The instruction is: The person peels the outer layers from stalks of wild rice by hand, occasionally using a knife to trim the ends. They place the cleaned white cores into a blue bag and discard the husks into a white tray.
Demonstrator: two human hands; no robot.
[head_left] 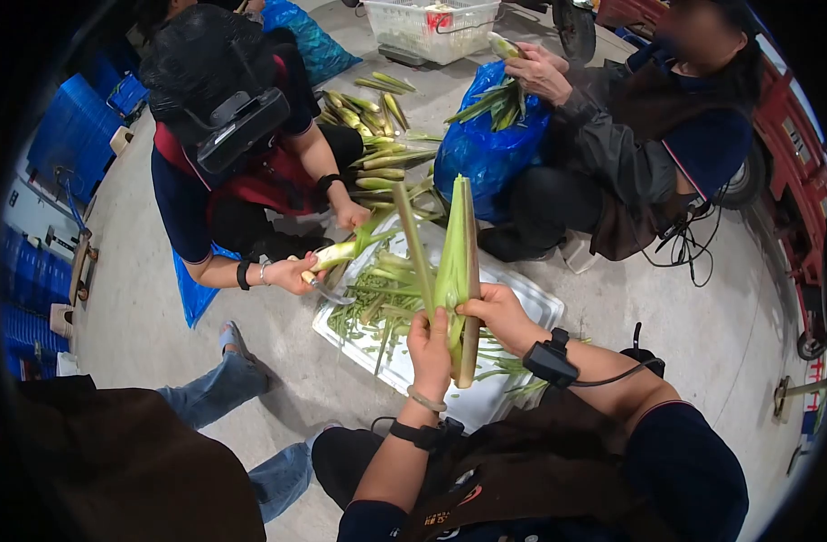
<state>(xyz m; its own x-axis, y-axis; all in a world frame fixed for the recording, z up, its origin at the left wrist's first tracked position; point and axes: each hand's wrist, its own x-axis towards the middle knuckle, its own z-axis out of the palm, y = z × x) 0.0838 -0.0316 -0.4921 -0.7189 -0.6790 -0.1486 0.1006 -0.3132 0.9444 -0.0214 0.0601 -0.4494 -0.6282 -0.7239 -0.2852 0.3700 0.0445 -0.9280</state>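
Observation:
My left hand (pixel 431 344) is closed around the lower part of a green leafy stalk (pixel 452 262), which stands upright in front of me. Against the stalk's right side, my right hand (pixel 497 316) grips its brownish outer leaf, the fingers wrapped near the left hand. One long outer leaf (pixel 413 248) leans away on the stalk's left. Beneath both hands lies a white tray (pixel 544 307) with green scraps (pixel 377 307) scattered on it.
Across the tray, a co-worker (pixel 242 135) holds another stalk (pixel 337 256) and a curved knife (pixel 330 291). A second co-worker (pixel 630 154) handles one above a blue bag (pixel 486 163). More stalks (pixel 382 163) lie on the floor. A white basket (pixel 432 32) stands behind.

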